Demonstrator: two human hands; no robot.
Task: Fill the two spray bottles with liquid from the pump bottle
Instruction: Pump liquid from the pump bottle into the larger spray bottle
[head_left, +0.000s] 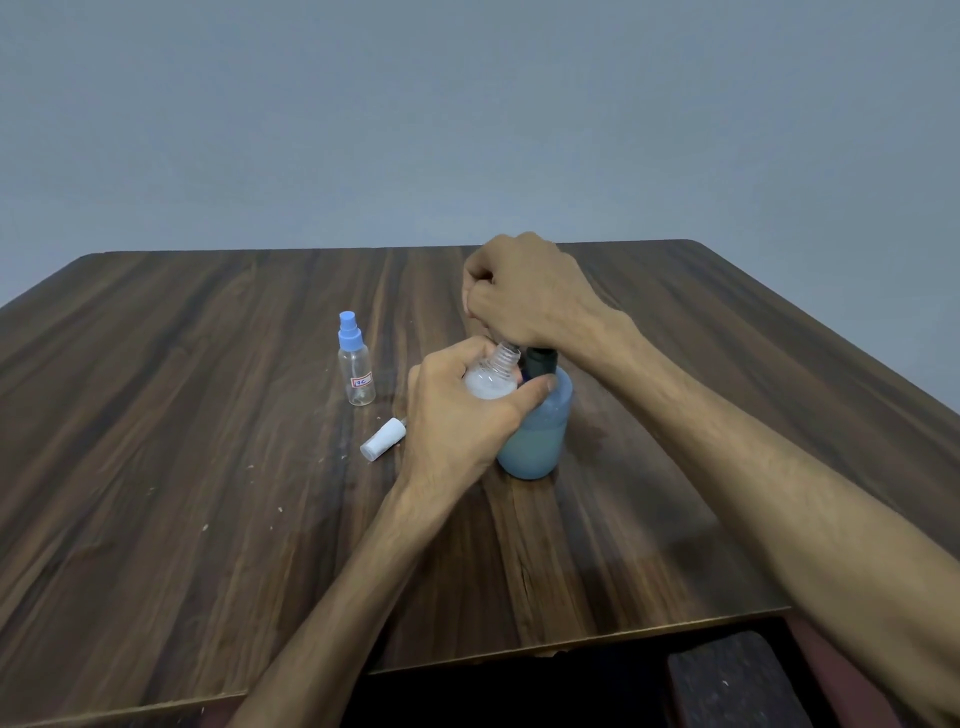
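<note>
My left hand (462, 415) grips an uncapped clear spray bottle (493, 376), tilted with its threaded neck toward the pump bottle; whitish foam or liquid shows inside. The blue pump bottle (537, 434) stands upright just right of it, about half full of pale blue liquid. My right hand (524, 296) is closed over the pump head, which it hides; only the dark collar (540, 361) shows. A second clear spray bottle (356, 364) with a blue spray cap stands upright to the left, looking empty. A white spray cap (383, 439) lies on its side near my left wrist.
Everything rests on a dark wooden table (208, 467) against a plain grey wall. The near edge has a cut-out at the lower right, with a dark padded seat (737, 680) below it. Small white specks dot the wood on the left.
</note>
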